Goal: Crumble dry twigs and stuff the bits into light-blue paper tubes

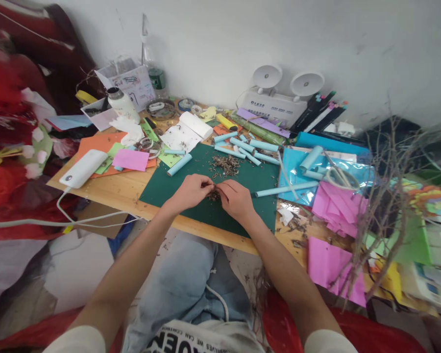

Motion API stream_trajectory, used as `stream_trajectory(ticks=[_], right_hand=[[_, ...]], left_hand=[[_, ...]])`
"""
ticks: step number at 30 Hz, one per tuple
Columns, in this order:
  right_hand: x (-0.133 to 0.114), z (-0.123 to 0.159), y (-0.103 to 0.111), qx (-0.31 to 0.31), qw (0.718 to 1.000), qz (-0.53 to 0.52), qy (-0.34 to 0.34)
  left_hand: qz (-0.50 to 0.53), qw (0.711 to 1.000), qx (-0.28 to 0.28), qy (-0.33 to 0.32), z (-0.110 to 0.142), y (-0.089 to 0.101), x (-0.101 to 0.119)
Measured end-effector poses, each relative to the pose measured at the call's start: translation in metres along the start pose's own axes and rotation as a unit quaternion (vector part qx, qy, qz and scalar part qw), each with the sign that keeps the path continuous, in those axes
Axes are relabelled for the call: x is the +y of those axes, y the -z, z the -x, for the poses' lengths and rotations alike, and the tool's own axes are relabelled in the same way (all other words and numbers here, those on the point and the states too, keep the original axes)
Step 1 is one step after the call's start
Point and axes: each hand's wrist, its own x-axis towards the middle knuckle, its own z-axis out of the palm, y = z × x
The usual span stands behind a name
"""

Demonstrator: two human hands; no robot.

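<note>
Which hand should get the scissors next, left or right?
Probably the right hand. The scissors lie off to the right, on the blue packet, so it's nearer. The left hand would likely have to reach across. Both hands are over the brown bits now.

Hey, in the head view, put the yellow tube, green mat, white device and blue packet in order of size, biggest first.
Largest to smallest, as they look there:
green mat
blue packet
white device
yellow tube
</note>
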Motion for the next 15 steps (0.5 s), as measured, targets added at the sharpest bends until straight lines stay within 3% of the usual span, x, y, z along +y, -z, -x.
stream_trajectory(ticks=[4, 9, 12, 15], right_hand=[[-0.007, 0.001, 0.001, 0.003, 1.000, 0.017, -0.013], [-0.008, -0.004, 0.008, 0.063, 0.982, -0.124, -0.124], [-0.001, -0.008, 0.013, 0.073, 0.961, -0.188, -0.190], [0.007, -0.009, 0.014, 0.077, 0.956, -0.189, -0.212]], left_hand=[[-0.103, 0.993, 0.045, -0.021, 0.004, -0.011, 0.011], [-0.233, 0.960, 0.101, -0.117, 0.011, -0.032, 0.018], [-0.190, 0.966, 0.124, -0.123, 0.008, -0.032, 0.014], [-0.079, 0.981, 0.158, -0.080, 0.001, -0.023, 0.006]])
